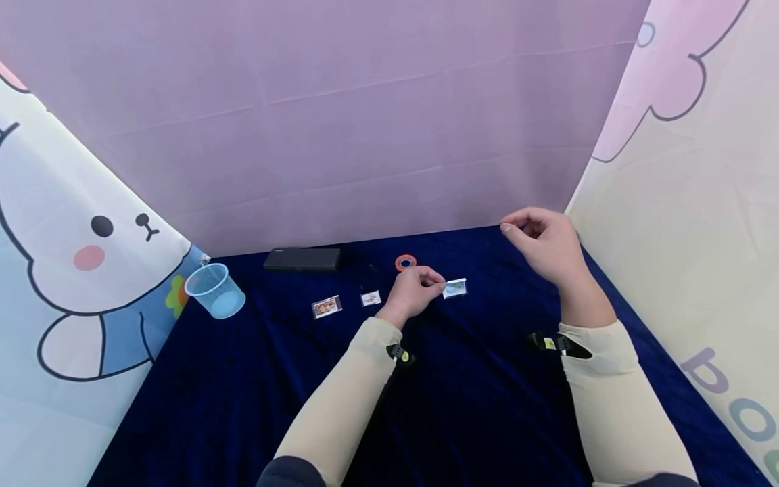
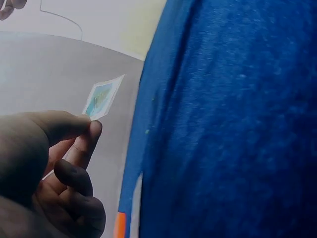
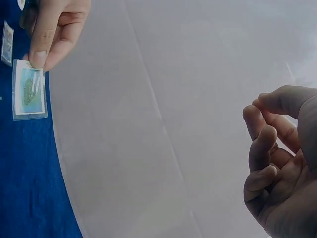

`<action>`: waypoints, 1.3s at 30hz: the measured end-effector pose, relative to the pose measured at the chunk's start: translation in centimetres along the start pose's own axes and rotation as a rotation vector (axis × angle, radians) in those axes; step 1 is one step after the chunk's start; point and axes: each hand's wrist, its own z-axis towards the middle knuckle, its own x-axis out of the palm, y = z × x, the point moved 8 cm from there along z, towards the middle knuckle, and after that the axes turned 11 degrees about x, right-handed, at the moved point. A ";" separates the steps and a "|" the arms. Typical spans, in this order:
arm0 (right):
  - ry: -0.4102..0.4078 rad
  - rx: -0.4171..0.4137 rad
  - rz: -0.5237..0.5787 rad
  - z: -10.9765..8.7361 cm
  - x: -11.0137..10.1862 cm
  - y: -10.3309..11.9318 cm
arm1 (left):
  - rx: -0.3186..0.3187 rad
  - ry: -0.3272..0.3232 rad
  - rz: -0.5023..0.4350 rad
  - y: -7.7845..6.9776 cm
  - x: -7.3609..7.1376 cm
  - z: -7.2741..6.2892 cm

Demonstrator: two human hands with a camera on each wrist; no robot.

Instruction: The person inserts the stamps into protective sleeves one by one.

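Observation:
Between its thumb and index finger my left hand [image 1: 415, 291] pinches a small stamp in a clear sleeve [image 1: 455, 289] by one edge. The stamp shows a green shape on light blue with a white border, and it is raised off the cloth in the left wrist view. My right hand [image 1: 544, 245] is held up to the right, apart from the stamp. Its fingers are curled and the thumb meets the index fingertip, with nothing visible between them. Two more sleeved pieces, a brown picture [image 1: 326, 307] and a smaller white one [image 1: 370, 298], lie left of my left hand.
An orange ring-shaped roll [image 1: 406, 262] lies behind my left hand. A flat black case [image 1: 302, 259] lies at the back, and a translucent blue cup [image 1: 218, 291] stands at the left. Dark blue cloth [image 1: 475, 406] covers the table, with fabric walls around it.

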 end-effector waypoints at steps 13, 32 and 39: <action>0.012 0.058 -0.048 1.0 1.2 -2.8 | -0.081 0.053 0.133 0.1 1.6 0.1; 0.106 0.085 -0.099 1.3 2.6 -4.2 | -0.067 0.078 0.207 -0.1 1.8 0.1; 0.140 0.069 -0.128 1.6 3.9 -4.8 | -0.066 0.052 0.238 0.6 -1.9 -0.8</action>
